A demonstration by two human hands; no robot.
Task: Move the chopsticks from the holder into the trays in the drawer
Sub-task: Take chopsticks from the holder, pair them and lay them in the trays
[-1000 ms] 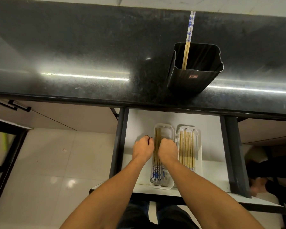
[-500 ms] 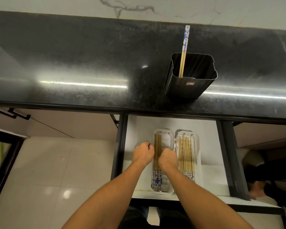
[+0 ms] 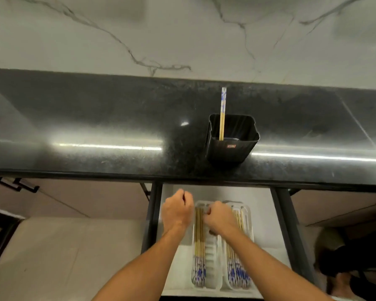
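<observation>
A black square holder [image 3: 232, 148] stands on the dark stone counter [image 3: 96, 127] with a pair of bamboo chopsticks [image 3: 222, 114], blue-patterned at the top, leaning in its left side. Below, an open white drawer [image 3: 267, 213] holds two clear trays side by side. The left tray [image 3: 212, 257] has a few chopsticks along its left side; the right tray [image 3: 249, 216] is full of them. My left hand [image 3: 176, 211] hovers just left of the left tray, fingers curled, nothing visible in it. My right hand [image 3: 220, 217] is curled over the trays' far end.
A marble wall [image 3: 182, 35] rises behind the counter. Dark drawer rails [image 3: 283, 224] flank the drawer. A cabinet door with a black handle [image 3: 17, 184] is at the left, pale floor tiles [image 3: 52, 257] below. Dark objects lie on the floor at the lower right.
The view has tilted upward, so counter and holder sit lower in frame. Both hands have shifted toward the far end of the trays and spread slightly apart.
</observation>
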